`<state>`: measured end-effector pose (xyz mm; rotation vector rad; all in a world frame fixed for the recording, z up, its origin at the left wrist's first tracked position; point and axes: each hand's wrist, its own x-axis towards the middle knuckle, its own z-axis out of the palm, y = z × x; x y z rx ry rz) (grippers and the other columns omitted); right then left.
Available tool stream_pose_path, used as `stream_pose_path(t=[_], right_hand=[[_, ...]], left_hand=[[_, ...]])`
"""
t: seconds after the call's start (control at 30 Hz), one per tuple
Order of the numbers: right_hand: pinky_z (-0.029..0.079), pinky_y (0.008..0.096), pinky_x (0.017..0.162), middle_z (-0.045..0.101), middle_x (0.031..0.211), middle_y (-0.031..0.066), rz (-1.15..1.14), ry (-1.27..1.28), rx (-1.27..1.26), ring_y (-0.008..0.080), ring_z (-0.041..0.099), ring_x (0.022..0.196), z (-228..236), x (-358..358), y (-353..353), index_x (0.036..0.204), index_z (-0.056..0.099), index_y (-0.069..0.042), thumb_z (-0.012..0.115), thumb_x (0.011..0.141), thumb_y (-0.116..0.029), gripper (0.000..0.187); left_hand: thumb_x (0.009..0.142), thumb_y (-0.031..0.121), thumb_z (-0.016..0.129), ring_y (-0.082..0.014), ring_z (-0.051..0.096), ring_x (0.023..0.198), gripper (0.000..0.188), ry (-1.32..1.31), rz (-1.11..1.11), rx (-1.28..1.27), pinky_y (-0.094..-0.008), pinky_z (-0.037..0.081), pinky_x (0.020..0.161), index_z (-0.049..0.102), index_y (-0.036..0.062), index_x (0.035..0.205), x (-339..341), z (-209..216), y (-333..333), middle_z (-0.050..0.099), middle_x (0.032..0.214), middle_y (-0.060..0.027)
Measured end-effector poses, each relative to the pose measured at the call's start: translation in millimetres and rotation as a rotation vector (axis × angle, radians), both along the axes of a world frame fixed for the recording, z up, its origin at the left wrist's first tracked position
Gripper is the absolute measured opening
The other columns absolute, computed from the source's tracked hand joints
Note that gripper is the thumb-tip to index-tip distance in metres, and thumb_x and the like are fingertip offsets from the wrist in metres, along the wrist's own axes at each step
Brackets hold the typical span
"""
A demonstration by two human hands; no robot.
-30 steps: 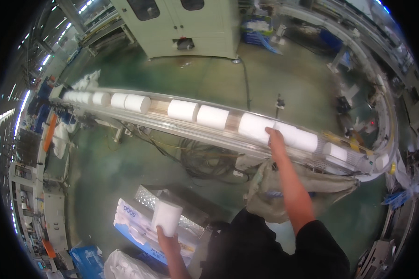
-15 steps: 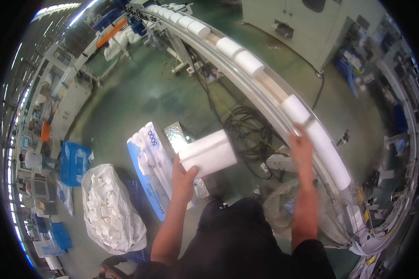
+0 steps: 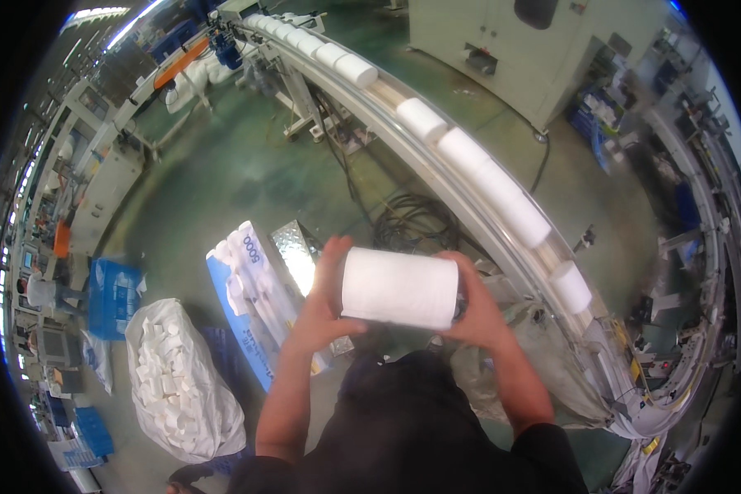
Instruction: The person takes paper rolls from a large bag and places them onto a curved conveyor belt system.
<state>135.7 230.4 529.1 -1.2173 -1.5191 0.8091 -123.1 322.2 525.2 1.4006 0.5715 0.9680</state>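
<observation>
A white paper roll [image 3: 399, 288] lies sideways between my hands in front of my body. My left hand [image 3: 317, 305] presses on its left end, thumb low and fingers behind. My right hand [image 3: 476, 306] closes on the right end. Beyond and to the right, a curved conveyor [image 3: 457, 210] carries more white rolls. Several stand end to end as a long row [image 3: 494, 185], and one separate roll [image 3: 570, 286] sits nearer. Left of my left hand is an open blue-and-white printed plastic bag [image 3: 237, 329] with white rolls in it.
A shiny metal box [image 3: 295, 253] stands beside the printed bag. Coiled cables [image 3: 416, 218] lie on the floor under the conveyor. At the left are a clear bag [image 3: 222, 432] of white pieces, a blue crate [image 3: 111, 296] and another person [image 3: 41, 292]. A pale machine cabinet [image 3: 461, 29] stands far off.
My right hand has come back from the conveyor to the roll my left hand was holding, and both now grip it. The rolls on the conveyor have moved along toward the near end.
</observation>
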Motion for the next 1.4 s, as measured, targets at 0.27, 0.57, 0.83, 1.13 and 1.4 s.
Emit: stream_pose_path(t=[0.27, 0.57, 0.83, 1.13, 1.4], right_hand=[[0.059, 0.0386, 0.076, 0.052, 0.14, 0.0102, -0.109, -0.774, 0.781, 0.0352, 0.061, 0.107, -12, 11, -16, 0.131, 0.053, -0.026, 0.077, 0.07, -0.005, 0.069], [0.043, 0.0423, 0.109, 0.046, 0.143, 0.0147, 0.048, 0.959, -0.521, 0.0277, 0.053, 0.128, -34, 15, -44, 0.155, 0.025, -0.009, 0.071, 0.09, -0.014, 0.079], [0.048, 0.0344, 0.097, 0.058, 0.129, 0.0176, -0.635, 0.634, -0.445, 0.0226, 0.058, 0.113, -62, 96, -46, 0.148, 0.036, 0.002, 0.073, 0.09, -0.022, 0.073], [0.041, 0.0435, 0.111, 0.05, 0.143, 0.0286, -1.034, 0.033, -0.592, 0.0414, 0.049, 0.133, -186, 245, -8, 0.15, 0.037, 0.004, 0.072, 0.082, -0.053, 0.095], [0.04, 0.0473, 0.111, 0.037, 0.152, 0.0212, -0.78, -1.051, -0.692, 0.0405, 0.047, 0.132, -182, 303, -121, 0.151, 0.037, -0.01, 0.089, 0.062, -0.034, 0.106]], left_hand=[[0.079, 0.046, 0.079, -0.0271, 0.04, 0.14, 0.102, -0.012, -0.113, -0.481, -0.0379, 0.028, 0.118, 0.027, 0.0066, 0.158, 7, 9, -16, 0.038, 0.154, -0.013], [0.068, 0.018, 0.07, -0.0272, 0.036, 0.143, 0.1, 0.201, -0.023, -0.078, -0.0376, 0.026, 0.119, 0.026, 0.0024, 0.157, 23, -18, -14, 0.035, 0.157, -0.014], [0.092, 0.03, 0.06, -0.0328, 0.052, 0.13, 0.085, 0.339, -0.049, -0.225, -0.0361, 0.059, 0.081, 0.014, 0.0102, 0.161, 43, -31, -27, 0.031, 0.157, -0.0162], [0.103, 0.049, 0.051, -0.0281, 0.061, 0.113, 0.072, 0.541, -0.12, -0.355, -0.0355, 0.059, 0.079, 0.024, 0.0112, 0.158, 23, -90, -48, 0.04, 0.151, -0.016], [0.106, 0.043, 0.049, -0.0269, 0.065, 0.107, 0.064, 0.526, -0.07, -0.426, -0.0356, 0.058, 0.079, 0.028, 0.007, 0.154, -1, -124, -54, 0.047, 0.142, -0.0173]])
